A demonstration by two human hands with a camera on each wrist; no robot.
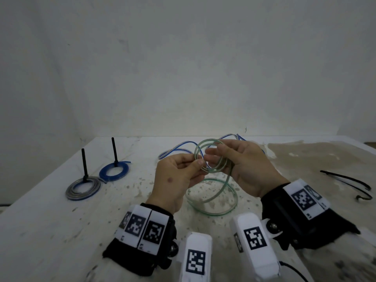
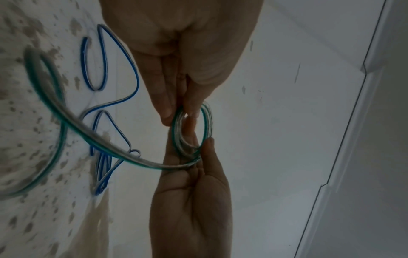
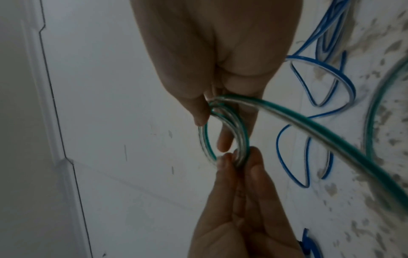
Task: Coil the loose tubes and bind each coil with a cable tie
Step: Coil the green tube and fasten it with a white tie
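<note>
A clear tube with a green stripe is wound into a small coil [image 1: 205,141] that I hold in the air over the table. My left hand [image 1: 200,162] pinches the coil's near-left side between thumb and fingers. My right hand [image 1: 211,152] grips the opposite side, with fingers curled through the ring. The wrist views show the same coil [image 2: 208,122] [image 3: 204,139] between both sets of fingertips. The tube's uncoiled length [image 1: 219,215] drops from my right hand and lies in one wide loop on the table. A loose blue tube [image 1: 175,148] lies tangled behind my hands.
Two bound coils lie at the left of the speckled white table [image 1: 61,231]: a grey-blue one [image 1: 83,189] and a blue one [image 1: 115,171], each with a black tie tail standing upright. Loose black cable ties [image 1: 350,182] lie at the right. A wall stands close behind.
</note>
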